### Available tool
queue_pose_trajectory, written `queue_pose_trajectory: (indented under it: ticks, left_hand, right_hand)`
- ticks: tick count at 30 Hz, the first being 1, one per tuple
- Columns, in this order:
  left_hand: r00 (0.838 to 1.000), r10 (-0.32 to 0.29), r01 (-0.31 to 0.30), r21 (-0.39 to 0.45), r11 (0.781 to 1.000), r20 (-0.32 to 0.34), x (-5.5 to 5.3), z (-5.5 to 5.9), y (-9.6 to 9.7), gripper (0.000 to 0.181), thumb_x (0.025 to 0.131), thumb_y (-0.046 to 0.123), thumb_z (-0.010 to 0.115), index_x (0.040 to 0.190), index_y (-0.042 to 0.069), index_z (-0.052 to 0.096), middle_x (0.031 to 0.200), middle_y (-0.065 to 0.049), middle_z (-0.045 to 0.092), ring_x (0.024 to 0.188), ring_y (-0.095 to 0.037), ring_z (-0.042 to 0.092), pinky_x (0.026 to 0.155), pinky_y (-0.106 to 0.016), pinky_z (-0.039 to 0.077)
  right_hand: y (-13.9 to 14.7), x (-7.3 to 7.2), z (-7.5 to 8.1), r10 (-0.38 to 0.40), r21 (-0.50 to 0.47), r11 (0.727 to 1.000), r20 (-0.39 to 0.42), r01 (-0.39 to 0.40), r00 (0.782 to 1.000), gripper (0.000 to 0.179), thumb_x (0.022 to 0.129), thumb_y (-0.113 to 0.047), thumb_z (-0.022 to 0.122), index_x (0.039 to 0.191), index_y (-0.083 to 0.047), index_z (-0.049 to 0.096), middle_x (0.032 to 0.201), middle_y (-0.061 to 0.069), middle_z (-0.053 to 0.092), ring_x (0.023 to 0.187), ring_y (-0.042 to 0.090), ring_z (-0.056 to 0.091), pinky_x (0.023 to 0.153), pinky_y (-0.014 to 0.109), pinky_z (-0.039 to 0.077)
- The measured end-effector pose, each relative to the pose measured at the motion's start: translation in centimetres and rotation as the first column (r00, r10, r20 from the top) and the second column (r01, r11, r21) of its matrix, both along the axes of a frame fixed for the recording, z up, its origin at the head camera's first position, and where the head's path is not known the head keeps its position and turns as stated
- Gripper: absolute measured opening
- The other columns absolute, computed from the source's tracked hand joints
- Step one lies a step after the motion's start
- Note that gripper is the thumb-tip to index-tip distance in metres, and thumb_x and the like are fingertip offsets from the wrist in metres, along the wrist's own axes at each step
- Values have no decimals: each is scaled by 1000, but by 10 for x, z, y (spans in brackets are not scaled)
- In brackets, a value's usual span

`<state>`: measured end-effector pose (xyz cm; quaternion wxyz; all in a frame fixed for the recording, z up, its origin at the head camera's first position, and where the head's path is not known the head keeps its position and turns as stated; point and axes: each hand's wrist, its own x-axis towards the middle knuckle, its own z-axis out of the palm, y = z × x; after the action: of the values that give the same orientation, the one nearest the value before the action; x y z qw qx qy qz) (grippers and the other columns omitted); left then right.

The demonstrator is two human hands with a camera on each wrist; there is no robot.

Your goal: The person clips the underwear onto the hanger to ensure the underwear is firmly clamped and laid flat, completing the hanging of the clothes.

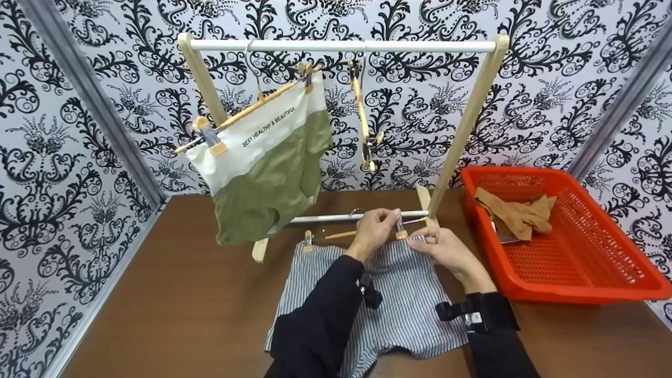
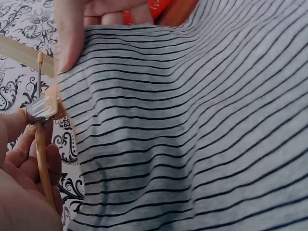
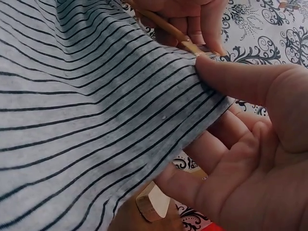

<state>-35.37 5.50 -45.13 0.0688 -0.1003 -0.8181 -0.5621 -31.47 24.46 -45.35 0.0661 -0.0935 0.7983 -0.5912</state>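
Note:
Grey-and-black striped shorts (image 1: 404, 286) lie on the table, their waistband toward the rack. My left hand (image 1: 374, 227) pinches the right-hand clip (image 2: 43, 107) of a wooden clip hanger (image 2: 44, 168), right at the waistband's edge. The waistband's right corner is held by my right hand (image 1: 447, 253), its thumb (image 3: 236, 77) on top of the cloth and fingers beneath. At the waistband's left end sits the hanger's other clip (image 1: 307, 242). The middle of the hanger is partly hidden behind my left hand.
A wooden rack with a white rail (image 1: 315, 46) stands behind. From it hang green-and-white shorts (image 1: 273, 178) and a bare clip hanger (image 1: 363, 115). At right, an orange basket (image 1: 572, 286) contains a brown cloth (image 1: 520, 215).

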Motion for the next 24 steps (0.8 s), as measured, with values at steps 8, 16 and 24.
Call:
queue_pose_trajectory:
  ticks: [8,16,24]
  left_hand:
    - [1000,-2,2,22,1000,14,0,-2,0,29,99,36,64,98,11,79,99,4,75,100,-15,64,96,-35,46]
    - [999,-15,12,87,996,31,1,1,1,27,99,32,66,95,7,78,97,2,75,92,-11,63,85,-29,50]
    - [999,-17,12,105,994,40,0,-2,2,27,99,32,67,93,8,78,94,3,74,88,-9,62,83,-27,49]
  right_hand:
    - [-1,-4,-6,-49,5,999,-64,49,997,28,92,-9,75,110,11,68,78,1,66,67,14,54,57,24,44]
    - [-1,-4,-6,-32,-29,999,-44,31,999,26,91,-5,75,109,12,67,82,5,70,68,14,58,58,25,47]
    - [-2,-3,-6,-45,-16,999,-33,45,998,27,90,-5,76,109,12,67,82,7,70,67,14,58,56,23,45]
